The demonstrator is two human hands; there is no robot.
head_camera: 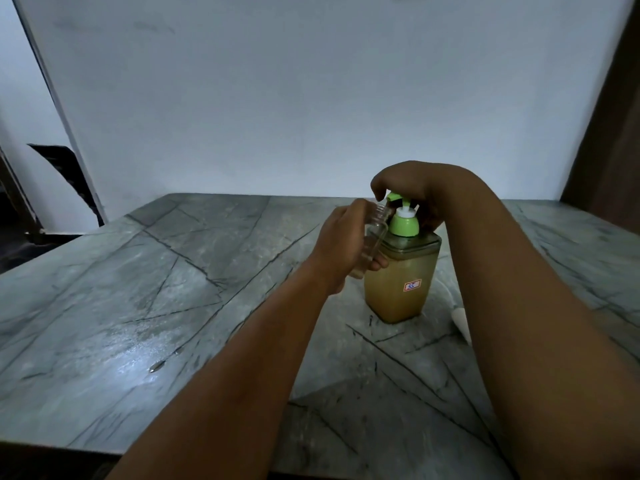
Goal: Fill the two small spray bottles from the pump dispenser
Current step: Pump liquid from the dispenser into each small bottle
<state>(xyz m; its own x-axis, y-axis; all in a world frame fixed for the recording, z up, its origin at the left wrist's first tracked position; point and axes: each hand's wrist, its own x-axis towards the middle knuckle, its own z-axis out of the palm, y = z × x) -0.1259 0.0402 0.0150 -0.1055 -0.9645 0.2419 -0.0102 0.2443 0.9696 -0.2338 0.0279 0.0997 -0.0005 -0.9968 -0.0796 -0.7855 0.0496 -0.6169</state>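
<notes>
A square clear pump dispenser (398,285) with yellowish liquid and a green pump head stands on the grey stone table (138,306). My right hand (412,185) lies over the green pump head from above, fingers curled round it. My left hand (343,244) grips a small clear bottle (375,230) without a cap, tilted so its threaded mouth sits right under the pump's nozzle. The small bottle looks nearly empty. A second small bottle is not in view.
A white object (462,320) peeks out on the table behind my right forearm, mostly hidden. A white wall rises behind the table's far edge. A dark wooden frame (609,133) stands at the right, a dark gap at the far left.
</notes>
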